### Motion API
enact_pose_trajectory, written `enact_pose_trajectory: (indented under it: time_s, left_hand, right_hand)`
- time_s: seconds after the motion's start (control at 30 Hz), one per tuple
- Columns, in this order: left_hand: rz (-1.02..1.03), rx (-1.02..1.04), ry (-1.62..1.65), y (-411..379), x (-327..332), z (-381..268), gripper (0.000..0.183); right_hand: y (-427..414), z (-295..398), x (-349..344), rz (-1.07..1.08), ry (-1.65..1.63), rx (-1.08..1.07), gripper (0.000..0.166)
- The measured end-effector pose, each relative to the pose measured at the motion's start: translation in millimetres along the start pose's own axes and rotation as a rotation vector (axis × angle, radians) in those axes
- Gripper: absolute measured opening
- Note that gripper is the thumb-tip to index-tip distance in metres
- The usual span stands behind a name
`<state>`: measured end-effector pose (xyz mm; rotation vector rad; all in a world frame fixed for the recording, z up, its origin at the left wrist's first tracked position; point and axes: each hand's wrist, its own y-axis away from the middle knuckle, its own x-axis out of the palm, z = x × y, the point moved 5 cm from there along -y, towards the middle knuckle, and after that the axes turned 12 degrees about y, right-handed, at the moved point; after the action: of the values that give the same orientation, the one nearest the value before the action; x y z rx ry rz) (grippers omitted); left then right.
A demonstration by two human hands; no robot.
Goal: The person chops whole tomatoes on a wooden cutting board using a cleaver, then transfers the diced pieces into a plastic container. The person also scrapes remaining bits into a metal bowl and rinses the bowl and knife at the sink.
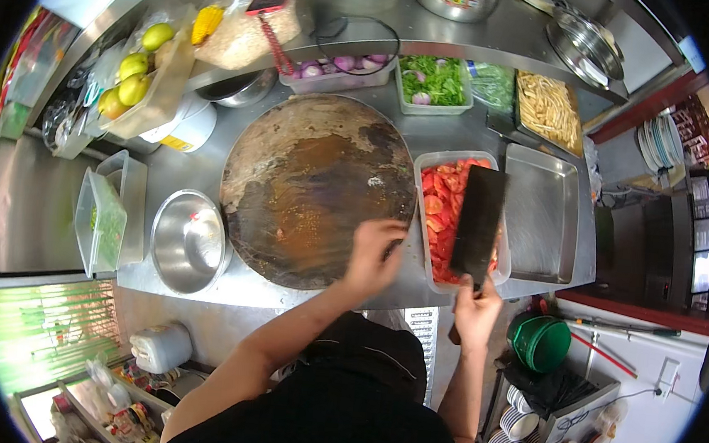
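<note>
My right hand [477, 309] grips the handle of a broad dark cleaver [481, 219]. Its blade stands over the right part of a plastic tub of cut tomatoes [437, 197], hiding some of them. My left hand [377, 254], slightly blurred, hovers at the lower right edge of a round wooden chopping block [314, 174]. Its fingers are bent and apart, and no held thing shows among them. Wet streaks and small seeds mark the block's worn top.
Left of the block sits a steel bowl [187, 243]; right of the tub lies a steel tray [542, 214]. Behind are tubs of peeled onions [342, 64] and leafy greens [434, 81], plus a tray of pale strips [549, 109]. A steel shelf [493, 48] overhangs the back.
</note>
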<state>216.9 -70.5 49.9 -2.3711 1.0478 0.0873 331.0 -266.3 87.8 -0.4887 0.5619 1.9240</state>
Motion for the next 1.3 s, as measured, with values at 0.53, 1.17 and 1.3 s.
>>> enact_pose_trajectory:
  time_s: [0.53,1.17,1.3]
  left_hand:
    - [-1.297,-0.615,-0.378,289,-360,60,0.045]
    - [-0.889,-1.257,0.491,339,-440,22,0.03]
    - [-0.809,-1.315,0.386,372,-434,3,0.028]
  right_hand:
    - [43,51,175,0.183,1.031,-0.587,0.05]
    - [-74,101,231,0.188,1.149,-0.73,0.05]
    - [-35,91,226,0.278,1.031,-0.982,0.049]
